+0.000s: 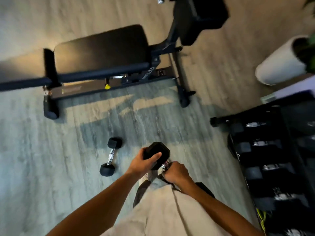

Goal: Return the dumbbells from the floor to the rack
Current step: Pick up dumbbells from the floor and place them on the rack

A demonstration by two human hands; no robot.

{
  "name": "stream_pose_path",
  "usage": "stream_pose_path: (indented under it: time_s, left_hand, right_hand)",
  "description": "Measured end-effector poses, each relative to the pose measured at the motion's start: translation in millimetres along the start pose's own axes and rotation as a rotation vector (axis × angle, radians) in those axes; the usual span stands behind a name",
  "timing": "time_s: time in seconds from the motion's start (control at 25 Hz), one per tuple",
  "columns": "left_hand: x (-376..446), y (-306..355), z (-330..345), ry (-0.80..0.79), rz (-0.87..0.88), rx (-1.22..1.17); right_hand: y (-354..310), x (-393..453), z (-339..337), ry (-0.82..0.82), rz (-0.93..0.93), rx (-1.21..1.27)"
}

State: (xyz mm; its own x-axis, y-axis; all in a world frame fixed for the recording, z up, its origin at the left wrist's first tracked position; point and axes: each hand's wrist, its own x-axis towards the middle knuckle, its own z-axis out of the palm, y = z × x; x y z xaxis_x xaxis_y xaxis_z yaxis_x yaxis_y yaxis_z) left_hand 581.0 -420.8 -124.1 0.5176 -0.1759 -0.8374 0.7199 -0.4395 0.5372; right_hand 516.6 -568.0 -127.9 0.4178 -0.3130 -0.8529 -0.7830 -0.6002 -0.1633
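I hold a black hex dumbbell in front of me, above the floor. My left hand grips its upper head, thumb across the face. My right hand is curled round its chrome handle; the lower head is hidden behind that hand. A second, smaller hex dumbbell with a chrome handle lies on the grey floor to the left of my hands, apart from them. The black dumbbell rack stands at the right with several dumbbells on its tiers.
A black padded weight bench stands across the floor ahead. A white planter with a green plant is at the upper right, beyond the rack. My beige trousers fill the bottom centre. Open floor lies between bench and rack.
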Motion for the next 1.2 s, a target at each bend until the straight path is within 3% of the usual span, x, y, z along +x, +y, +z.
stream_pose_path:
  time_s: [0.12,0.36,0.48,0.88,1.2]
  left_hand:
    - [-39,26,39,-0.048,0.121,0.157]
    - [-107,69,152,-0.339,0.385,0.654]
    - [-139,73,218,-0.397,0.500,0.896]
    - [-260,-27,491,-0.619,0.723,1.299]
    - [-336,-62,716,-0.955,1.037,1.616]
  right_hand:
    - [36,-54,-22,0.068,0.073,0.142]
    - [145,-128,-50,0.211,0.264,0.400]
    - [207,-152,-51,0.263,0.352,0.529]
    - [476,-243,-8,0.349,0.590,1.012]
    - [643,-272,-19,0.554,0.756,1.572]
